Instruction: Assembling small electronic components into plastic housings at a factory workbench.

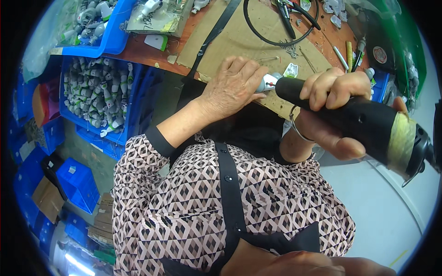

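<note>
Table (181, 43): reddish-brown top
Floor (101, 169): grey-green, left side
Light (79, 264): white strip, lower left
Crates (77, 186): blue, left side
Surface (382, 207): pale, right; kind unclear

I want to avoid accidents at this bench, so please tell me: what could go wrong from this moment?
The tip of the black power tool, gripped by the right hand, points at the small white-and-grey part in the left hand; if it slips, it might hurt the nearby fingers.
The small metal pieces, apparently screws, lie loose on the cardboard, so a bump could scatter them.
</note>
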Available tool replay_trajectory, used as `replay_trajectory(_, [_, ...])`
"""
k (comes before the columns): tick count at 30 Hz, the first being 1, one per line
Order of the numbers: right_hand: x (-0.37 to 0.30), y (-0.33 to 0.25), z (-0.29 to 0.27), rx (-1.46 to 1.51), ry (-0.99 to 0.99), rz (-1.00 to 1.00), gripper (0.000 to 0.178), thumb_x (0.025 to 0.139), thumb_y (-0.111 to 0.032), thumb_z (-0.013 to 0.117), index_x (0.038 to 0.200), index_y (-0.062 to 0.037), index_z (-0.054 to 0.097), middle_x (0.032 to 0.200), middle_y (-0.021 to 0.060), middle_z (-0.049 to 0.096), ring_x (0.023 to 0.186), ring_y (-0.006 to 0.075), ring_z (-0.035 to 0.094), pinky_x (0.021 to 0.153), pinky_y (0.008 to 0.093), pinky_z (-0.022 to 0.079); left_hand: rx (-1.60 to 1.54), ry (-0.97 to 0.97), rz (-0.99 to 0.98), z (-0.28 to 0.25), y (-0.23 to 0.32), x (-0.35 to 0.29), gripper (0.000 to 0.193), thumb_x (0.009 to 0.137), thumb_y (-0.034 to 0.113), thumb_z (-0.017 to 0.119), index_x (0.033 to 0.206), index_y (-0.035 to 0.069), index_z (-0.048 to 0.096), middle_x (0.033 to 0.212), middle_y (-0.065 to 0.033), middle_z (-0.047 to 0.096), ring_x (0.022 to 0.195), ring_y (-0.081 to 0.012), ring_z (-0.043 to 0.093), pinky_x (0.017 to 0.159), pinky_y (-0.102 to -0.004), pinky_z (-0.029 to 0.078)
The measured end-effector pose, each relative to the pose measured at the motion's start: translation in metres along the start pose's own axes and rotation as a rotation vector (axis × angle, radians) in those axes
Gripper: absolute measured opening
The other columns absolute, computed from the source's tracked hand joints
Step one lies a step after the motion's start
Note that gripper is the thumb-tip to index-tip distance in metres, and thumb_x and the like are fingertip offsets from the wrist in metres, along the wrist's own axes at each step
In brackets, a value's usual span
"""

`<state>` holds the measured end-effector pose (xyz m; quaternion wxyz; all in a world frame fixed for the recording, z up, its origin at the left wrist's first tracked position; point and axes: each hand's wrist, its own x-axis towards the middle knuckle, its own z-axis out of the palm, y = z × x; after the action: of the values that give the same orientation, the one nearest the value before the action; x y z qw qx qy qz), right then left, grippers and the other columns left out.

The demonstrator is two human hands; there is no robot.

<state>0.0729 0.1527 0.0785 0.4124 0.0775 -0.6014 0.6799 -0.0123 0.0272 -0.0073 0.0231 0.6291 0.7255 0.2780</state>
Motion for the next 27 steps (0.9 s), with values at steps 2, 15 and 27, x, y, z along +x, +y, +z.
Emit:
replay_trajectory(2, [0.000,-0.004,0.000,0.031,-0.001,0.009,0.072,0.068,-0.064,0.067,0.090,0.0017,0.045,0.079,0.0095,0.049,0.063,0.0178,0.051,0.063,0.0284,0.045,0.000,0.008,0.003,0.001,0.001,0.001,0.057,0.069,0.037,0.072,0.113,0.009,0.051,0.103,-0.0054,0.050,0.100,-0.0213,0.046,0.090,-0.0347,0.034])
replay_trajectory(15, [0.007,-0.023,0.010,-0.192,0.093,0.188,0.072,0.064,-0.067,0.063,0.092,-0.0057,0.037,0.072,0.0070,0.047,0.058,0.0172,0.050,0.056,0.0296,0.045,-0.032,-0.018,0.065,-0.007,-0.001,0.007,0.057,0.067,0.029,0.074,0.113,0.008,0.049,0.101,-0.0060,0.050,0.099,-0.0225,0.047,0.088,-0.0352,0.037])
replay_trajectory(27, [0.015,-0.025,0.002,0.221,-0.046,-0.010,0.091,0.074,-0.037,0.076,0.137,-0.0211,0.012,0.077,0.0149,0.052,0.059,0.0223,0.053,0.053,0.0320,0.044,0.021,-0.116,0.137,-0.022,0.005,0.012,0.045,0.068,0.025,0.071,0.102,0.003,0.051,0.095,-0.0083,0.049,0.094,-0.0241,0.048,0.084,-0.0343,0.039])
